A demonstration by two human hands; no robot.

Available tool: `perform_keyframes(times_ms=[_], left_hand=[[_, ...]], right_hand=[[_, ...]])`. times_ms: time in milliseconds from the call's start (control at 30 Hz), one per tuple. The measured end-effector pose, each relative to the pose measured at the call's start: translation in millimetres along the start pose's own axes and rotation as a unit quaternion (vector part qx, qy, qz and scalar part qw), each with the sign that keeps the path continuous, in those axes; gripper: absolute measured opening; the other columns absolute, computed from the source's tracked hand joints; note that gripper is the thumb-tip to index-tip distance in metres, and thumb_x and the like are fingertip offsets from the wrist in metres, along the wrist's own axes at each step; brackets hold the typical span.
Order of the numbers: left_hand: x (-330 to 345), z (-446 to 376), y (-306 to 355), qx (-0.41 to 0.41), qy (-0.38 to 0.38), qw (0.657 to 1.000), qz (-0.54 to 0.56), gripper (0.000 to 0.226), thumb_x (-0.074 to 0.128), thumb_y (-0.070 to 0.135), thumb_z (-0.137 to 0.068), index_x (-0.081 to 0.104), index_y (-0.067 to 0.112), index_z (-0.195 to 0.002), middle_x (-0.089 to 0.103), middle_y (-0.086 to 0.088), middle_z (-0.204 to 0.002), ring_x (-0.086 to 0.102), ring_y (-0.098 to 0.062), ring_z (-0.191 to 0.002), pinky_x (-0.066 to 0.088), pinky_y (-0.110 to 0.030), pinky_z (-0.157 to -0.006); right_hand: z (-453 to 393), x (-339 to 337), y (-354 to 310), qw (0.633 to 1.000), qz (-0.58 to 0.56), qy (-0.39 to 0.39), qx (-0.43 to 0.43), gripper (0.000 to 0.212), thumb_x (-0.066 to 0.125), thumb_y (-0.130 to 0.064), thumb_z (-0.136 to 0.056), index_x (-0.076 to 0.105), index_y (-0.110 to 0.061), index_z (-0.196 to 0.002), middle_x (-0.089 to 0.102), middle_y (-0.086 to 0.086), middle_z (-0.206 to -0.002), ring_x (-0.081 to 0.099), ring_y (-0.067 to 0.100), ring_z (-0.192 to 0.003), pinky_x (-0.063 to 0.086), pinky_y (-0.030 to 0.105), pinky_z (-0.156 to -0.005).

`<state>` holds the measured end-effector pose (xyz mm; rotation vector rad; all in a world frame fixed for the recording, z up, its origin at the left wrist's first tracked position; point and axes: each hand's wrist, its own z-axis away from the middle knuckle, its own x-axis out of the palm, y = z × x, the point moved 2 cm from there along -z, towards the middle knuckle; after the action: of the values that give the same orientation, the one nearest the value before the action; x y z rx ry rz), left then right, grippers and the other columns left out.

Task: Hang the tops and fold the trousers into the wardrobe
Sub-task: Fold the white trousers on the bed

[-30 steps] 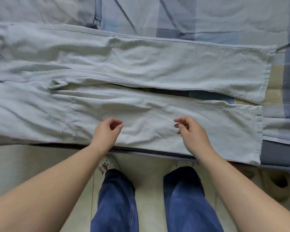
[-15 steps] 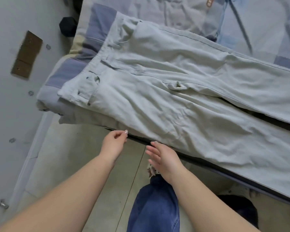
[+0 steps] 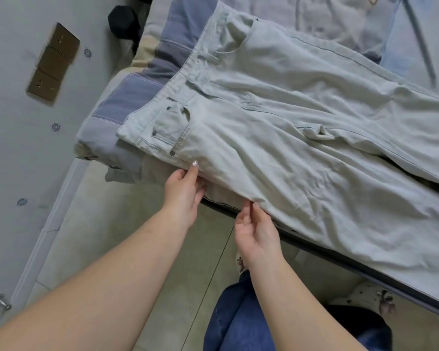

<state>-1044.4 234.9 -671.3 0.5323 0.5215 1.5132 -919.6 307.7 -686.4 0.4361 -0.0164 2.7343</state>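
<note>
Trousers (image 3: 302, 148) of pale grey-green cloth are laid flat along the bed (image 3: 147, 74), waistband toward the left end and legs running off to the right, the near edge hanging just over the bed's side. Furthest left, a brown three-part wall plate (image 3: 53, 64) is seen on the patterned wall, and a metal door stop (image 3: 1, 303) is fixed low near the skirting. A dark dumbbell (image 3: 123, 21) is set beside the head of the bed. The left hand (image 3: 184, 190) is placed at the near edge of the trousers, just below the front pocket; its index finger is stretched up against the side seam and the other fingers are tucked beneath the cloth, so whether the edge is pinched cannot be told. A little to the right, the right hand (image 3: 257, 233) is held palm-up under the same edge, its fingers nearly straight and close together, the tips touching the fabric. Blue jeans (image 3: 238, 323) and a patterned slipper (image 3: 371, 298) are seen lower right, on the tiled floor (image 3: 117, 239).
</note>
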Motion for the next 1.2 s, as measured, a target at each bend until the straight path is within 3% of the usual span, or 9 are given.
perform_keyframes(times_ms=[133,233,300,467,600,733,867,967,1200], left_hand=[[1,-1,10,0.001,0.008,0.996,0.09,0.005,0.057,0.018,-0.095,0.054,0.015,-0.094,0.068,-0.003,-0.095,0.066,-0.013,-0.084,0.053,-0.03,-0.081],[-3,-4,18,-0.003,0.046,0.997,0.057,0.016,0.061,0.019,-0.092,0.049,0.018,-0.083,0.06,0.001,-0.082,0.051,-0.009,-0.064,0.039,-0.019,-0.048],[-7,-3,19,-0.014,0.051,0.998,0.027,0.017,0.062,0.018,-0.092,0.049,0.018,-0.08,0.056,0.001,-0.077,0.044,-0.009,-0.059,0.031,-0.018,-0.042],[-39,3,10,-0.005,0.122,0.989,-0.084,0.018,0.062,0.017,-0.09,0.053,0.019,-0.074,0.049,0.0,-0.067,0.04,-0.012,-0.055,0.032,-0.023,-0.053],[-33,7,25,0.003,0.096,0.994,-0.052,0.008,0.066,0.02,-0.087,0.059,0.019,-0.089,0.065,-0.001,-0.088,0.059,-0.017,-0.077,0.048,-0.03,-0.073],[-24,3,49,0.033,0.101,0.994,-0.037,0.031,0.076,0.028,-0.075,0.065,0.016,-0.101,0.071,-0.004,-0.101,0.069,-0.021,-0.091,0.055,-0.041,-0.087],[6,5,77,0.072,0.104,0.99,-0.055,0.042,0.074,0.045,-0.056,0.068,0.025,-0.093,0.071,0.001,-0.101,0.067,-0.023,-0.094,0.054,-0.045,-0.089],[43,9,99,0.105,0.082,0.988,-0.072,0.036,0.069,0.037,-0.074,0.063,0.02,-0.106,0.067,0.002,-0.107,0.063,-0.022,-0.099,0.05,-0.041,-0.093],[138,-23,146,0.178,0.077,0.968,-0.161,0.038,0.06,0.035,-0.083,0.062,0.009,-0.111,0.064,-0.009,-0.102,0.057,-0.026,-0.088,0.046,-0.032,-0.071]], right_hand=[[8,2,-3,0.999,-0.035,-0.02,0.001,0.006,0.058,-0.008,-0.09,0.055,-0.011,-0.094,0.058,-0.003,-0.071,0.06,0.002,-0.053,0.03,0.011,-0.035],[17,9,-9,0.999,-0.029,-0.029,-0.006,0.007,0.058,-0.011,-0.09,0.054,-0.014,-0.085,0.044,-0.007,-0.057,0.045,0.0,-0.042,0.024,0.011,-0.033],[21,6,-8,1.0,0.016,-0.006,-0.017,0.009,0.056,-0.011,-0.092,0.055,-0.016,-0.085,0.036,-0.008,-0.053,0.035,0.001,-0.037,0.021,0.011,-0.033],[36,-12,5,0.978,0.182,0.096,-0.043,0.011,0.067,-0.021,-0.087,0.057,-0.016,-0.083,0.039,-0.009,-0.057,0.029,0.003,-0.036,0.018,0.015,-0.031],[48,0,1,0.97,0.213,0.099,-0.069,0.01,0.066,-0.024,-0.088,0.059,-0.017,-0.085,0.041,-0.006,-0.063,0.032,0.002,-0.037,0.019,0.014,-0.031],[64,8,-5,0.976,0.186,0.078,-0.088,0.002,0.061,-0.022,-0.09,0.061,-0.02,-0.089,0.045,-0.005,-0.064,0.036,0.005,-0.041,0.021,0.015,-0.033],[79,38,-38,0.972,0.183,0.037,-0.145,0.008,0.054,-0.02,-0.091,0.054,-0.02,-0.083,0.058,-0.004,-0.066,0.044,0.007,-0.046,0.026,0.015,-0.035],[82,68,-70,0.955,0.222,0.025,-0.195,0.009,0.052,-0.021,-0.093,0.058,-0.018,-0.089,0.065,-0.002,-0.077,0.049,0.007,-0.05,0.034,0.016,-0.041],[57,147,-149,0.93,0.255,-0.007,-0.266,0.011,0.052,-0.021,-0.094,0.059,-0.015,-0.089,0.065,0.004,-0.084,0.054,0.012,-0.062,0.046,0.024,-0.058]])
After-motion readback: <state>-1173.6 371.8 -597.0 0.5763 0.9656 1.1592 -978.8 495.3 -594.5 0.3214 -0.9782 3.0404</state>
